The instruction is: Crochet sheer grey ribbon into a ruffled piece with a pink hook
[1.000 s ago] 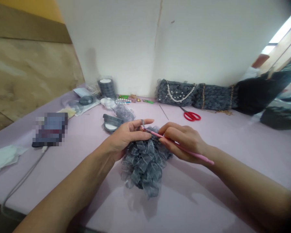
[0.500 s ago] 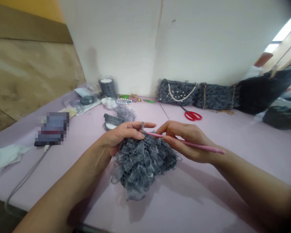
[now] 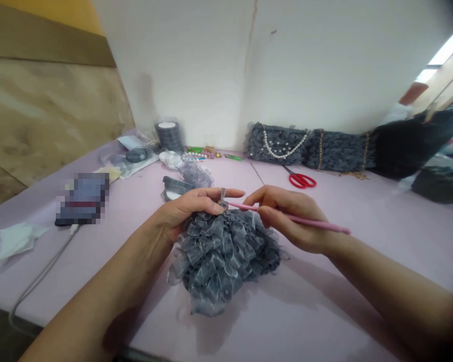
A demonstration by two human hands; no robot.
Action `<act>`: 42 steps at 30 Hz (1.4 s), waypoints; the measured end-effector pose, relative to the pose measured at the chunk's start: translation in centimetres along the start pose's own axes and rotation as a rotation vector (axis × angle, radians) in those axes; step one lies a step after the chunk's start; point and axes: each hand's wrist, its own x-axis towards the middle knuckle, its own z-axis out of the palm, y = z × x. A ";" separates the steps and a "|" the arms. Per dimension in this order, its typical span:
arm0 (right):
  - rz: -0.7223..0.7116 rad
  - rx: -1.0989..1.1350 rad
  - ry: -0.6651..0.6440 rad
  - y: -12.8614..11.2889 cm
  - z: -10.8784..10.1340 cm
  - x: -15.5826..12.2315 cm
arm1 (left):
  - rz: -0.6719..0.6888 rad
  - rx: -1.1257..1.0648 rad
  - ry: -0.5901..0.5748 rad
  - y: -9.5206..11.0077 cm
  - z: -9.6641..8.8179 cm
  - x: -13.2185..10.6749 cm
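Grey organza ruffle work [image 3: 222, 264] rests on the counter [image 3: 366, 226], its top edge pinched firmly in the left hand [image 3: 189, 208]. The right hand [image 3: 287, 216] curls closed around a pink crochet hook [image 3: 239, 206] (its tip sits in the ruffles, by the left fingers). Red-handled scissors [image 3: 302, 181] lie beyond the ruffle work.

two hands [image 3: 192, 211] [image 3: 290, 216], one crochet hook [image 3: 298, 218] (pink), two grey ruffle bags [image 3: 275, 146] [image 3: 335, 151]
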 end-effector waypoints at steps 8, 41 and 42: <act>0.113 0.173 -0.047 0.2 -0.3 0.1 | 0.009 0.087 0.019 0.0 -0.1 -0.1; 0.384 0.121 0.171 0.8 1.6 0.4 | 0.480 0.779 0.409 -3.4 2.1 2.4; 0.405 0.173 0.194 1.1 1.5 0.5 | 0.478 0.765 0.410 -3.2 1.9 2.4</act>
